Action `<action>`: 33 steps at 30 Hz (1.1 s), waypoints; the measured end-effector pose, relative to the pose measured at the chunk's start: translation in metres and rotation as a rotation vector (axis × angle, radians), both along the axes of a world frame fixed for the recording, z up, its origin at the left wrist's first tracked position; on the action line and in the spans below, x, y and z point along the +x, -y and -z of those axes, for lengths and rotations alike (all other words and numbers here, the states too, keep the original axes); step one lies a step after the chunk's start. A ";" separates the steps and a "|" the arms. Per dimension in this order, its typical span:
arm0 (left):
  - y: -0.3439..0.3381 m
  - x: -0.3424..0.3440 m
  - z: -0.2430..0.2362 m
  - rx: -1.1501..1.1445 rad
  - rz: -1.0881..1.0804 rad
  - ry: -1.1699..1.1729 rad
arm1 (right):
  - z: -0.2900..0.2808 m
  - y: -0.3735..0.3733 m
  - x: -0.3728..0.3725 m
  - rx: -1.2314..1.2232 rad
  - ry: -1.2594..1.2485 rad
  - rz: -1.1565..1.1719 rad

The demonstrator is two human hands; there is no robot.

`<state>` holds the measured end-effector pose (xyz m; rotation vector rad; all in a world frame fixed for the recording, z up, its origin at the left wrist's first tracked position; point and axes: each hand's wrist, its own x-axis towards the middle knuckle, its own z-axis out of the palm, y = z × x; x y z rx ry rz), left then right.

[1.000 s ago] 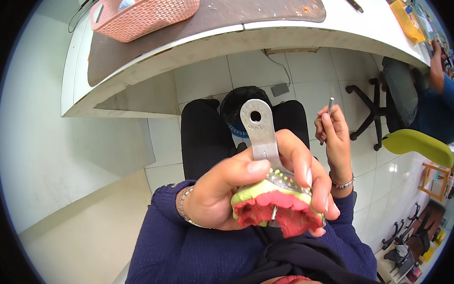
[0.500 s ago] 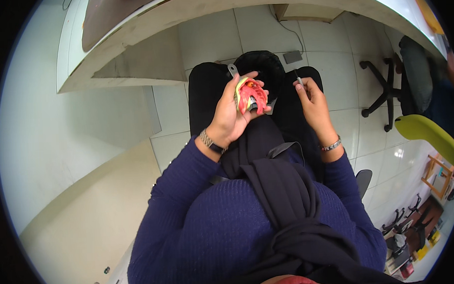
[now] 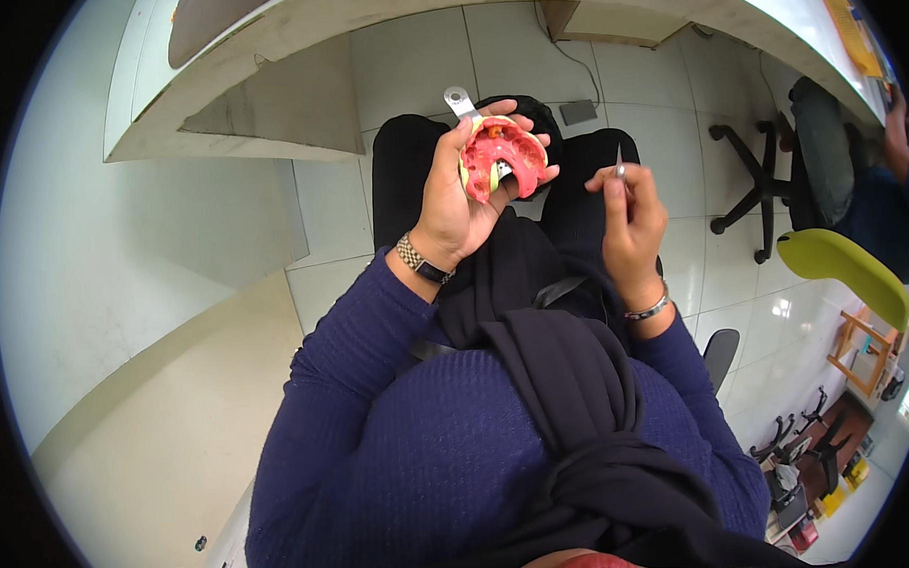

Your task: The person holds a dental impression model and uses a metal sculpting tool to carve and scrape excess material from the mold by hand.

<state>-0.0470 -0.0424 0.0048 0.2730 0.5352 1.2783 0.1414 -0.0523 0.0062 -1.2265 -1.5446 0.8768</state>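
My left hand (image 3: 453, 189) is wrapped round a dental impression tray (image 3: 528, 174), its fingers supporting it from behind. Pink and yellow-green impression material fills the horseshoe shape, with a small orange spot near the top of the arch. The tray's metal handle (image 3: 458, 101) sticks out past my thumb, away from me. In my right hand (image 3: 632, 213) a thin pointed metal tool (image 3: 619, 163) is pinched between thumb and fingers, its tip pointing up and away. The tool is apart from the tray, off to its right.
A white desk (image 3: 266, 50) curves across the far side. A black bag-like thing (image 3: 541, 116) sits between my knees. Right of me stand a wheeled chair base (image 3: 762, 188) and a yellow-green chair part (image 3: 844, 265). Another person's arm (image 3: 898, 138) shows at the far right.
My left hand has turned the impression tray so its filled face shows more fully. My right hand has rotated and shifted slightly right, the tool now pointing more upright.
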 end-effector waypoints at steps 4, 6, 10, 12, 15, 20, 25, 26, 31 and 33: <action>0.004 -0.001 0.000 -0.021 0.018 0.122 | -0.006 -0.006 0.010 -0.359 -0.152 -0.037; 0.006 -0.003 0.001 -0.049 0.047 0.171 | -0.011 -0.004 0.005 -0.311 -0.138 -0.057; 0.008 -0.004 0.001 -0.051 0.121 0.256 | -0.043 -0.005 -0.014 -0.260 -0.249 -0.076; 0.009 -0.003 -0.001 -0.050 0.155 0.235 | -0.051 -0.007 -0.014 -0.345 -0.379 -0.141; 0.011 -0.002 -0.002 -0.003 0.222 0.235 | -0.051 -0.016 -0.006 -0.501 -0.656 -0.240; 0.014 -0.003 0.001 0.082 0.308 0.307 | -0.048 -0.023 0.006 -0.690 -0.889 -0.169; 0.016 -0.002 -0.006 0.070 0.383 0.362 | -0.050 -0.014 0.006 -0.630 -0.939 -0.356; 0.017 -0.002 -0.005 0.075 0.396 0.411 | -0.050 -0.013 0.008 -0.615 -0.950 -0.424; 0.021 0.002 0.000 0.126 0.444 0.605 | -0.056 -0.010 -0.001 -0.359 -0.873 -0.365; 0.021 0.002 0.000 0.139 0.464 0.585 | -0.061 -0.010 -0.003 -0.365 -0.963 -0.374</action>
